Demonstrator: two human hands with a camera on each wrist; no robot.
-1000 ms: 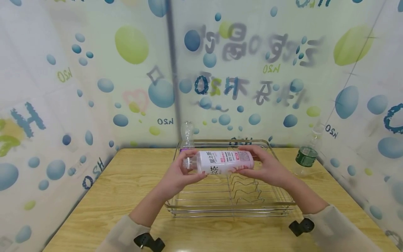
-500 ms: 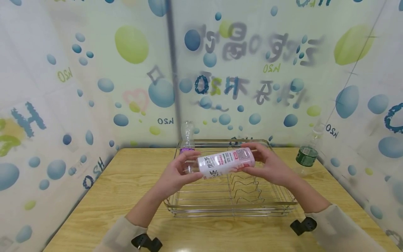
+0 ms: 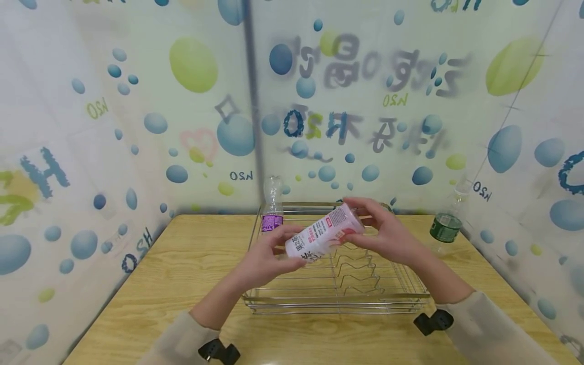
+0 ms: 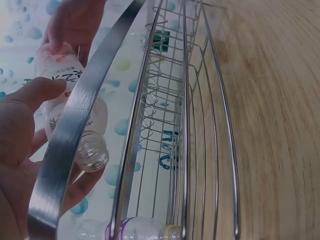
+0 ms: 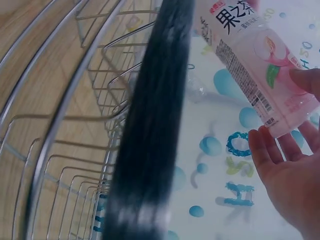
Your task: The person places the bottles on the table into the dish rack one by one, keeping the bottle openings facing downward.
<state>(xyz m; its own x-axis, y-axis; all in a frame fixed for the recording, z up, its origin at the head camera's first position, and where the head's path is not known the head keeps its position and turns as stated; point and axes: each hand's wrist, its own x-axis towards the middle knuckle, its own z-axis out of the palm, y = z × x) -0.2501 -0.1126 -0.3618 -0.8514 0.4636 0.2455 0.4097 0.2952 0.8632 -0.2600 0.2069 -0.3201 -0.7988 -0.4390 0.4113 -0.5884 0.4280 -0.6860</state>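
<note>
The left hand (image 3: 263, 259) and right hand (image 3: 388, 234) both hold a tilted pink fruit tea bottle (image 3: 319, 233) by its ends, just below the frame's middle, over a wire rack (image 3: 335, 299).

Head cam: high and central, facing forward and slightly down; farthest of the three. Covers table (image 3: 159, 289), rack (image 3: 337, 298), bottle (image 3: 321, 233), left hand (image 3: 266, 256), right hand (image 3: 388, 235), with wall (image 3: 210, 101) filling the upper part. Left wrist cam: low, close to the rack rim (image 4: 80, 115), facing the wall, rolled sideways, table on frame right; left hand near, right hand farther. Right wrist cam: rolled the opposite way, table on frame left, rim very close and blurred, right hand at frame right. Both wrist views share bottle, rack, table and wall with head.
</note>
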